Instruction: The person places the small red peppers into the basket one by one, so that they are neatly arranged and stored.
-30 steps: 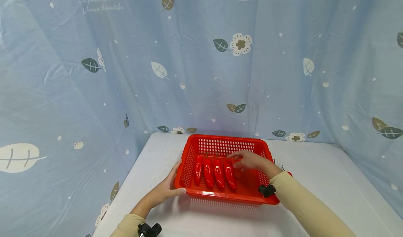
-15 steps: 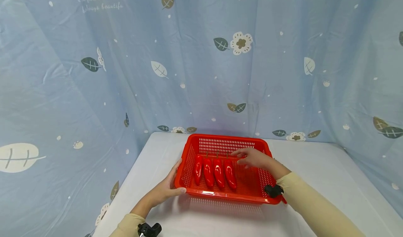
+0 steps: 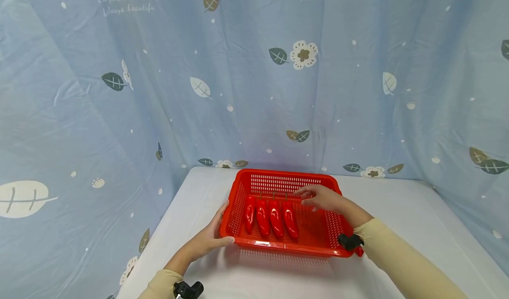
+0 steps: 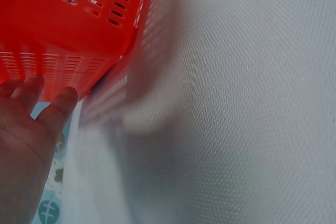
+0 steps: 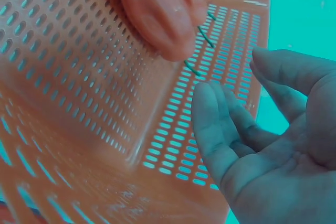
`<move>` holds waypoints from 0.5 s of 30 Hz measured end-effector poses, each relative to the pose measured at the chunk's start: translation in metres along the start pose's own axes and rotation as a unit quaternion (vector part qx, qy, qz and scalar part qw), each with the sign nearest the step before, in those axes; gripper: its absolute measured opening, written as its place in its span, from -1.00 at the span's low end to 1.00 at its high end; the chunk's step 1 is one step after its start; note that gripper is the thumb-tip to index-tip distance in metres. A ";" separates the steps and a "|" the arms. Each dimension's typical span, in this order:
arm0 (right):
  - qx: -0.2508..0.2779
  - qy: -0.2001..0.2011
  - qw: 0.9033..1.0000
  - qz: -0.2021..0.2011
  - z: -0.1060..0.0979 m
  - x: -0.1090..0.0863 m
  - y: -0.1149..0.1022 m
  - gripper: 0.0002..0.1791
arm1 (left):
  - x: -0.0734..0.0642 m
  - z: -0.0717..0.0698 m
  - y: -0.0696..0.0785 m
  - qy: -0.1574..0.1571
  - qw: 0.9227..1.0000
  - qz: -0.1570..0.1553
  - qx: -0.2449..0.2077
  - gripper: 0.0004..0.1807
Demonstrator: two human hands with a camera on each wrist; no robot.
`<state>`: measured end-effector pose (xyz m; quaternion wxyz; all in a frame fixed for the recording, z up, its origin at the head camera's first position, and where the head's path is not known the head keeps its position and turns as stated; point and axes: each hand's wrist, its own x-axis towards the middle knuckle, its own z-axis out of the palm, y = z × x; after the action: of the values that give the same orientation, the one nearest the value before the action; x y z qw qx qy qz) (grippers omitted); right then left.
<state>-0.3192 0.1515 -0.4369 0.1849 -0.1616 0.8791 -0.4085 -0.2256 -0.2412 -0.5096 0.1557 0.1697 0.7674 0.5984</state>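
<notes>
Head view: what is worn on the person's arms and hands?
The left sleeve and right sleeve are plain, pale beige. A small black left wrist device and a similar right wrist device sit at their ends. The left hand and right hand are ungloved.

"flowers and sorrows", "it's always", on curtain (image 3: 246,96)

The left hand (image 3: 208,239) is spread, its thumb held well away from the outstretched fingers. The right arm (image 3: 405,257), in a beige sleeve, reaches farther forward; the right hand (image 3: 321,198) has loosely bent fingers, thumb apart.
</notes>
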 end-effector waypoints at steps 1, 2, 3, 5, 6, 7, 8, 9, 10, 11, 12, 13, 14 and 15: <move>-0.001 0.000 1.000 -0.002 0.000 -0.001 0.000 -0.54 | 0.000 0.000 0.000 0.000 1.000 0.000 0.000 0.17; 0.000 0.001 1.000 -0.004 -0.001 -0.002 0.000 -0.55 | 0.000 0.000 -0.001 0.000 1.000 -0.001 0.000 0.17; -0.001 0.001 1.000 -0.007 -0.001 -0.003 0.000 -0.55 | 0.000 0.000 -0.001 0.000 1.000 -0.001 -0.001 0.17; -0.004 0.002 1.000 -0.013 -0.002 -0.005 -0.001 -0.56 | 0.000 0.000 -0.001 0.000 1.000 -0.002 -0.001 0.18; -0.005 0.002 1.000 -0.017 -0.002 -0.007 -0.002 -0.56 | 0.000 0.000 -0.001 0.000 1.000 -0.002 0.000 0.18; -0.003 0.003 1.000 -0.019 -0.003 -0.009 -0.002 -0.56 | 0.000 0.000 -0.001 0.001 1.000 -0.003 0.002 0.17; 0.000 0.004 1.000 -0.022 -0.004 -0.010 -0.003 -0.57 | 0.000 0.000 0.000 0.002 1.000 -0.003 0.002 0.17; -0.001 0.003 1.000 -0.029 -0.004 -0.012 -0.004 -0.57 | 0.000 0.000 0.000 0.003 1.000 -0.002 0.003 0.17; 0.001 0.006 1.000 -0.031 -0.005 -0.013 -0.004 -0.58 | 0.000 0.000 0.001 0.004 1.000 -0.002 0.004 0.18; 0.003 0.008 0.999 -0.032 -0.006 -0.014 -0.005 -0.58 | 0.000 0.000 0.001 0.006 1.000 -0.001 0.005 0.18; 0.005 0.010 0.999 -0.033 -0.007 -0.016 -0.005 -0.59 | 0.000 0.000 0.001 0.006 1.000 -0.002 0.005 0.18; 0.006 0.012 0.999 -0.034 -0.008 -0.017 -0.005 -0.59 | 0.000 0.000 0.001 0.005 1.000 -0.002 0.004 0.18; 0.006 0.015 0.999 -0.036 -0.009 -0.018 -0.004 -0.59 | 0.000 0.000 0.001 0.005 1.000 -0.002 0.003 0.18; 0.002 0.018 0.999 -0.040 -0.011 -0.019 -0.004 -0.59 | 0.000 0.000 0.001 0.004 1.000 -0.003 0.002 0.18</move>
<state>-0.3069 0.1643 -0.4241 0.1533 -0.1890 0.8744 -0.4197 -0.2252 -0.2413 -0.5088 0.1538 0.1650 0.7697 0.5972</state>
